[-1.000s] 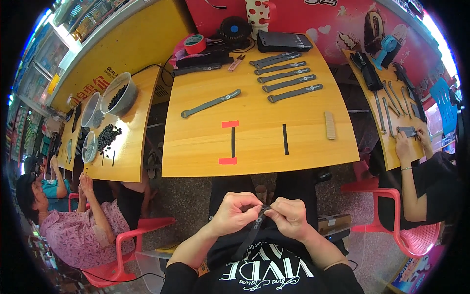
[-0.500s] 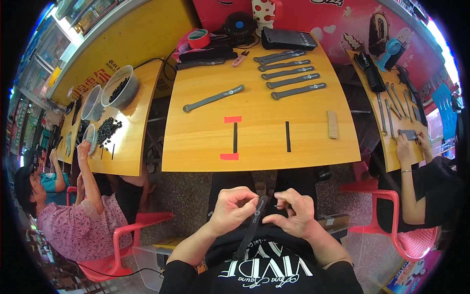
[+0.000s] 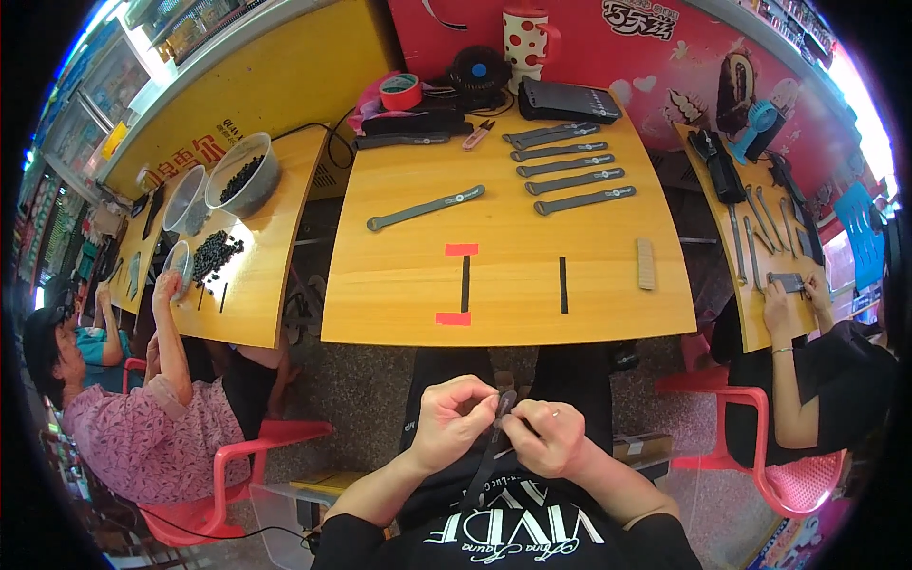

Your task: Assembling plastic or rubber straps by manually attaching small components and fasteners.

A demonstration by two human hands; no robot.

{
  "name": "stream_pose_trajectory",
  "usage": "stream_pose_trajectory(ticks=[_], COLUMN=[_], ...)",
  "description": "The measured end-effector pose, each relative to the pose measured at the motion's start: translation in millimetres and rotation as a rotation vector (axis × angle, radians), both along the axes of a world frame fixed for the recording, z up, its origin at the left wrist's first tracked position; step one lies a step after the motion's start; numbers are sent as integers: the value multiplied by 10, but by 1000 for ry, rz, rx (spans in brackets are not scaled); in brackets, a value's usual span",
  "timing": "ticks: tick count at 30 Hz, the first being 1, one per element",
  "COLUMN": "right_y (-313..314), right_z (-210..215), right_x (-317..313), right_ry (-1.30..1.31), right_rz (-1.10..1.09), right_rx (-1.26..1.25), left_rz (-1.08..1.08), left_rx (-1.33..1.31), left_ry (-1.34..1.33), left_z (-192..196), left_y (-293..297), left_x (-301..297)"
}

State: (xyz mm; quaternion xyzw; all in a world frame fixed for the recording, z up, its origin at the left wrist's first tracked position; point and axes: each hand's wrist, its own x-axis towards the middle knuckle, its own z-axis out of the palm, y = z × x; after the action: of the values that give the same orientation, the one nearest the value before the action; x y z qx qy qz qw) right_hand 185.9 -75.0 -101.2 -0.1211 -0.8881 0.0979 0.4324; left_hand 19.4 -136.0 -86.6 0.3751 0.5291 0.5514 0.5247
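Note:
Above my lap, in front of the table's near edge, I hold a dark grey fabric strap point(image 3: 486, 465) with a rounded end. My left hand point(image 3: 454, 420) pinches it near that upper end between thumb and fingertips. Closed against the same end from the other side, my right hand point(image 3: 547, 437) also grips it, its fingertips partly hidden. The strap's tail hangs down in front of my black shirt. On the table lies a single similar strap point(image 3: 426, 208), angled, left of the middle. Several more straps point(image 3: 584, 200) are laid in a column at the right.
Black lines and red tape pieces point(image 3: 462, 250) mark the yellow table point(image 3: 380, 313). A ribbed beige strip point(image 3: 646, 264) lies at the right. Snippers point(image 3: 478, 135), a tape roll point(image 3: 400, 90), a fan point(image 3: 478, 76) and a tumbler point(image 3: 525, 47) stand farther back. People work at both side tables.
My right hand has moved left and closed onto the strap's upper end; before, it was apart from it with fingers curled. The view has shifted slightly.

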Motion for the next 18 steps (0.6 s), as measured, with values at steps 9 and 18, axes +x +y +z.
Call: stream_pose_trajectory(ticks=[9,18], right_y=[25,-146], right_z=[23,-23], right_x=[37,64], right_ry=[84,35], right_rz=[-34,113], right_rx=[-212,154], left_rz=[-90,237], left_rx=[192,57], left_ry=[215,-83], left_z=[45,-152], left_y=[6,107], left_x=[-9,-189])
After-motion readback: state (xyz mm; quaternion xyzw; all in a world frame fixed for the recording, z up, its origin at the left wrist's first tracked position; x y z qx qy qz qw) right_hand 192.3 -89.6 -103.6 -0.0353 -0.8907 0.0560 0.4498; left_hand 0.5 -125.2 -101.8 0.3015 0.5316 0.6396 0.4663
